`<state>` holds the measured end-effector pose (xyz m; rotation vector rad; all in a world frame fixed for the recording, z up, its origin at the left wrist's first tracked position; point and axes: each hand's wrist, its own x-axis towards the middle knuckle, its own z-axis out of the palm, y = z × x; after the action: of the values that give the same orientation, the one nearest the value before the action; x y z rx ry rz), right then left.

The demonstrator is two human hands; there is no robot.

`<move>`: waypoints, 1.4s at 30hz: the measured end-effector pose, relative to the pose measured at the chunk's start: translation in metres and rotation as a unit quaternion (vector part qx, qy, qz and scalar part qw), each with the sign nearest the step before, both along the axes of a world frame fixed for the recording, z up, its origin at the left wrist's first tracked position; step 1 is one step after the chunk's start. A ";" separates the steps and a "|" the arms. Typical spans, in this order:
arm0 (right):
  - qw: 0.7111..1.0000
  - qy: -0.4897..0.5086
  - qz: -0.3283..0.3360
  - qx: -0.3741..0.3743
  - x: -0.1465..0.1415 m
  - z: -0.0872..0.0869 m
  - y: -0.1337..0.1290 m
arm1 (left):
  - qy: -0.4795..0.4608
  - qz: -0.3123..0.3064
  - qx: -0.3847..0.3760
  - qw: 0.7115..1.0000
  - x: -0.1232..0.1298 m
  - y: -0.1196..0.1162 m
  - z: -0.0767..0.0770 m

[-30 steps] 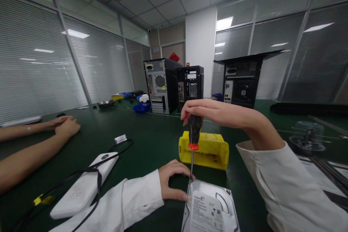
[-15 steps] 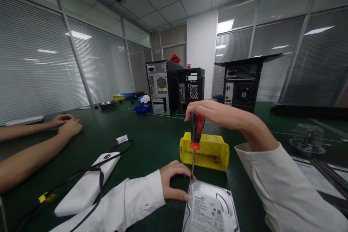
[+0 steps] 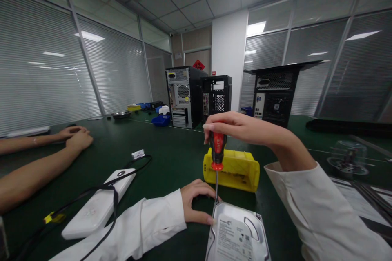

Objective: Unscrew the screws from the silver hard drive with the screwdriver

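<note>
A silver hard drive point(image 3: 235, 236) with a printed label lies at the front of the table. My left hand point(image 3: 199, 202) steadies it, thumb on the left edge and fingertips at the far left corner. My right hand point(image 3: 229, 126) is closed over the top of a red and black screwdriver point(image 3: 218, 149). The screwdriver stands nearly upright, its shaft reaching down to the drive's far left corner. Its tip is too small to make out there. Just behind the screwdriver, a yellow bin point(image 3: 241, 171) rests on its side with small dark bits inside.
Left of my arm lies a white power bank point(image 3: 98, 208) with a black cable. Another person's hands point(image 3: 76, 136) rest at the far left. Computer cases point(image 3: 183, 98) stand at the back. A clear plastic container point(image 3: 349, 157) sits at the right.
The screwdriver handle has turned, showing more red at its front, and its tilt has become more upright. My right hand's fingers have shifted around the handle. My left hand and the drive stay put.
</note>
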<state>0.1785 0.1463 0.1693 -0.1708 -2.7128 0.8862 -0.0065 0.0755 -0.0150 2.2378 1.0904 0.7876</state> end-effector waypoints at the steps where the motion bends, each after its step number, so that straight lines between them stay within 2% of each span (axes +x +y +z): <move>1: 1.000 0.000 -0.005 0.005 0.001 0.000 0.001 | 0.001 0.001 -0.002 1.000 0.000 0.000 0.000; 9: 0.999 0.009 0.020 -0.023 0.005 0.000 0.001 | 0.002 0.005 -0.005 1.000 0.000 0.001 -0.001; 14: 0.997 -0.001 0.026 -0.075 0.003 -0.003 0.004 | 0.003 0.004 0.002 1.000 0.000 0.001 -0.002; 21: 0.998 0.050 -0.013 0.037 -0.007 -0.007 0.009 | 0.002 -0.003 0.002 1.000 0.000 0.002 -0.001; 29: 0.998 0.002 0.019 -0.056 0.004 -0.005 0.007 | 0.009 0.003 0.001 1.000 0.001 0.001 -0.002; 38: 0.995 0.018 -0.040 0.091 0.001 -0.006 0.010 | 0.014 0.001 0.000 1.000 0.001 0.001 0.000; 42: 0.994 0.004 -0.036 0.102 0.001 -0.004 0.009 | 0.010 0.003 0.000 1.000 0.001 0.000 0.000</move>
<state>0.1795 0.1554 0.1649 -0.2204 -2.7483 0.5829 -0.0052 0.0756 -0.0146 2.2490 1.1062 0.7690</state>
